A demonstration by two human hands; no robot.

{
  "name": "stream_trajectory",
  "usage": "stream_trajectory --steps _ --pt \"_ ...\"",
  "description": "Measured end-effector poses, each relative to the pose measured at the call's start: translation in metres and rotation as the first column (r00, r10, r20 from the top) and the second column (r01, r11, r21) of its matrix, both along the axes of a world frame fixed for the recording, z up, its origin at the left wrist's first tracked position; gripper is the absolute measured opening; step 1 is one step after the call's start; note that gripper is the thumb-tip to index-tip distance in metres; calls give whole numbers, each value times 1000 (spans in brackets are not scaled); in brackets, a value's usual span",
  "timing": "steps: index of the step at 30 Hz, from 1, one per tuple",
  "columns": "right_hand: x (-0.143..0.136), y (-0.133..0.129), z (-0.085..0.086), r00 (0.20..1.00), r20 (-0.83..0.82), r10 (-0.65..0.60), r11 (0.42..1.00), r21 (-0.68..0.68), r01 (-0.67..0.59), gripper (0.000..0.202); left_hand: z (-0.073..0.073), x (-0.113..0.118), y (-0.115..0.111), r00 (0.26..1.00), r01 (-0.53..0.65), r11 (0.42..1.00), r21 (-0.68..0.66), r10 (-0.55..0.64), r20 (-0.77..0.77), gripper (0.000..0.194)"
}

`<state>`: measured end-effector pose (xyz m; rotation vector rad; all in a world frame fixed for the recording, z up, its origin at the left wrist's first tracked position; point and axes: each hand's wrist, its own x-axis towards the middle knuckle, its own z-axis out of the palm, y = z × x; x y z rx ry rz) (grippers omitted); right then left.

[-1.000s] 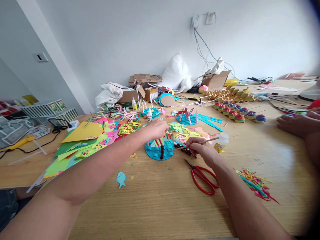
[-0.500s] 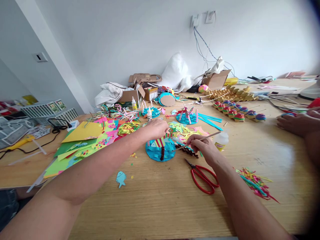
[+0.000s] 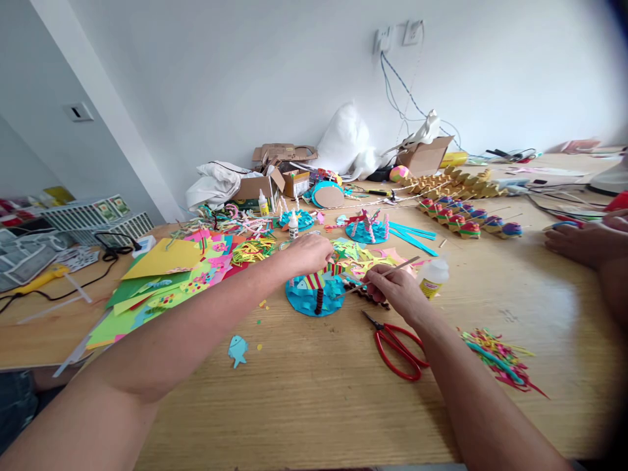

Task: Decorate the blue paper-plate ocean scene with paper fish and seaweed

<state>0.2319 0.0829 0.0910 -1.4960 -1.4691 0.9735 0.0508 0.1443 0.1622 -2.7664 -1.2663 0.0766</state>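
- Here, the blue craft disc [image 3: 307,309] lies on the wooden table [image 3: 294,405] in front of us, between our two hands' reach: just on the near side of our left hand [image 3: 314,254] and to the left of our right hand [image 3: 390,286].
- Our right hand grips a thin wooden stick [image 3: 403,264] between thumb and fingers; its long axis slants from the far right down to the near left, with its tip at the disc's right side. Whether that tip touches the surface, we cannot tell.
- Our left hand is the nearer to the disc, bent over its far side with fingers drawn in beside the striped paper fish [image 3: 311,281]. We cannot tell whether it pinches anything.
- Our left forearm crosses diagonally from the lower left, while our right forearm comes up from the lower right, the two angled inward.
- Under the fish, a brown pipe-cleaner post [image 3: 318,302] stands upright on the disc.
- By our right hand we have a glue bottle [image 3: 432,284] and, nearer us, red-handled scissors [image 3: 397,347].
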Motion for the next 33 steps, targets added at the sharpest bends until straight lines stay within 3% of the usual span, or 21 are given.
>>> stream_trajectory --steps 22,33 --pt "6 2 -6 999 35 -27 984 175 21 26 4 2 -6 1000 20 1000 -10 -20 8 19" --pt "4 2 -7 997 76 11 992 128 -21 28 0 1 -5 1000 13 1000 -15 -13 23 19"
